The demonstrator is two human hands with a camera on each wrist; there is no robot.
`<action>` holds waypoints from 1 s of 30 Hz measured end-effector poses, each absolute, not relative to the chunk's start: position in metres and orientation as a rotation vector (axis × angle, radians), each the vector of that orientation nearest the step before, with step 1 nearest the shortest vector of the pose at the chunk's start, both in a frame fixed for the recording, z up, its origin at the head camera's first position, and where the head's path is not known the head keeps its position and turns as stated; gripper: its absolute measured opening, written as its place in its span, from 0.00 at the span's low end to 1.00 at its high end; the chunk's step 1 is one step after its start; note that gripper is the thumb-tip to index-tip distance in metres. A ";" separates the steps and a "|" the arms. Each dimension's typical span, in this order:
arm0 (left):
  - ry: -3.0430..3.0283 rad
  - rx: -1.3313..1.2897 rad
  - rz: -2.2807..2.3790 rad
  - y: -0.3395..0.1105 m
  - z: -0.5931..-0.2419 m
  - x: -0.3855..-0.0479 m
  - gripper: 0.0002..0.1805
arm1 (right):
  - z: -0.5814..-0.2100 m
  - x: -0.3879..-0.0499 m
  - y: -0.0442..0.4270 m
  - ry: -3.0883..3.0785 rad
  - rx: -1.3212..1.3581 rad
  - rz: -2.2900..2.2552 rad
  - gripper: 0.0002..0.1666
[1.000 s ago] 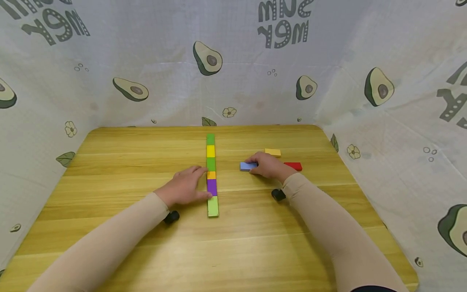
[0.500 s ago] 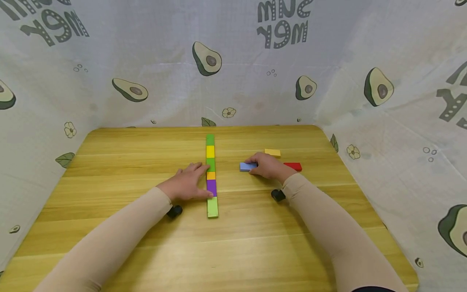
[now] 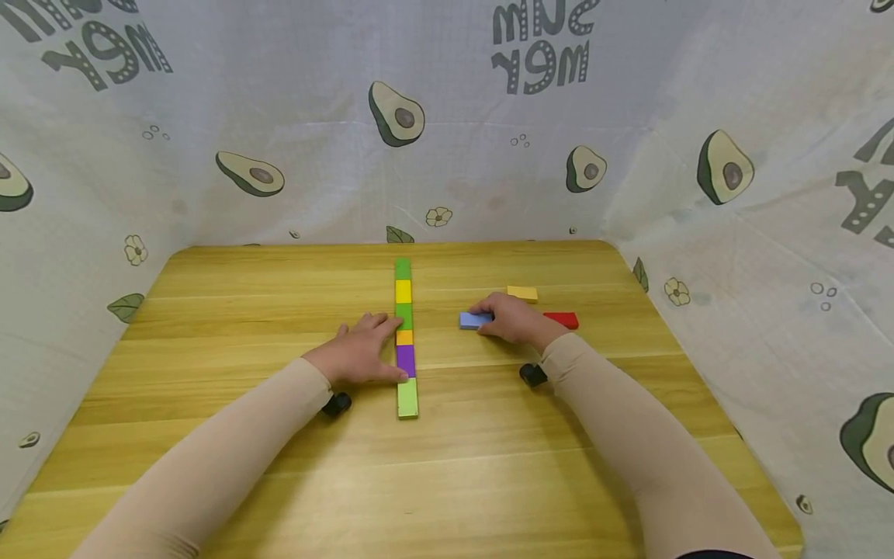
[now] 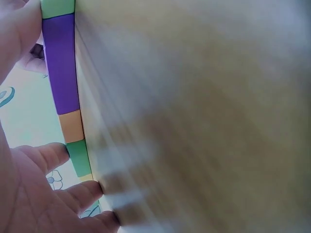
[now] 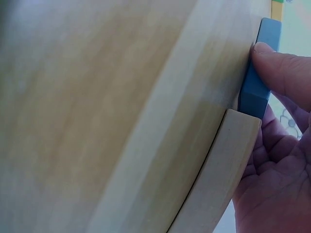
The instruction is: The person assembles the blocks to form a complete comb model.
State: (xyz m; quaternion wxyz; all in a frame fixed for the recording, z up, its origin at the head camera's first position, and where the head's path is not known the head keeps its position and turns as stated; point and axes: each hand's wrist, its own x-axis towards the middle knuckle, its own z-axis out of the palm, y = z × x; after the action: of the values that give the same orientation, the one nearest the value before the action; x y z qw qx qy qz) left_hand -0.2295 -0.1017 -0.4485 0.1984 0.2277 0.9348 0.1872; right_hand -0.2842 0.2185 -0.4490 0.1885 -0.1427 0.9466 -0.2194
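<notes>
A straight row of coloured wooden blocks [image 3: 403, 292] runs front to back along the table. My left hand [image 3: 358, 351] lies at its left side, fingers spread. Its index fingertip touches a green block [image 3: 403, 310], and the thumb is at the joint of the purple block [image 3: 406, 359] and the light green block [image 3: 407, 400]. To the right, my right hand [image 3: 513, 318] pinches a blue block [image 3: 475, 321] between thumb and fingers. In the right wrist view, a pale wooden block [image 5: 218, 165] adjoins the blue block's end; in the head view the hand hides it.
A yellow block [image 3: 522, 293] lies behind my right hand, and a red block [image 3: 562, 320] shows at the right beside its wrist. The wooden table [image 3: 419, 481] meets an avocado-print cloth [image 3: 307, 93] at the back and sides.
My left hand has shifted slightly right, its index fingertip now over the green block's edge. The right hand and the blue block have stayed put.
</notes>
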 end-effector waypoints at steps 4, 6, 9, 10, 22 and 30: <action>2.617 0.630 0.513 -0.101 -0.448 -0.230 0.60 | -0.449 -0.284 0.218 2.668 -0.404 -0.609 0.26; 2.616 0.627 0.512 -0.100 -0.448 -0.230 0.60 | -0.449 -0.284 0.218 2.669 -0.400 -0.610 0.26; 2.612 0.621 0.520 -0.100 -0.448 -0.230 0.60 | -0.449 -0.284 0.218 2.669 -0.401 -0.609 0.26; 2.610 0.620 0.524 -0.100 -0.448 -0.230 0.60 | -0.449 -0.284 0.218 2.669 -0.403 -0.608 0.26; 2.615 0.623 0.520 -0.101 -0.451 -0.231 0.60 | -0.450 -0.284 0.220 2.672 -0.417 -0.603 0.27; 2.611 0.621 0.528 -0.101 -0.450 -0.231 0.60 | -0.451 -0.285 0.220 2.661 -0.410 -0.625 0.27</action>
State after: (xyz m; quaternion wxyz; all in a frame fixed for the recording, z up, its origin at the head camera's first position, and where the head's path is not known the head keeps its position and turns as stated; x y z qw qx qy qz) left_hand -0.2309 -0.1007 -0.4499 0.2016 0.2222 0.9350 0.1890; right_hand -0.2847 0.2197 -0.4507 0.1879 -0.1456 0.9456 -0.2221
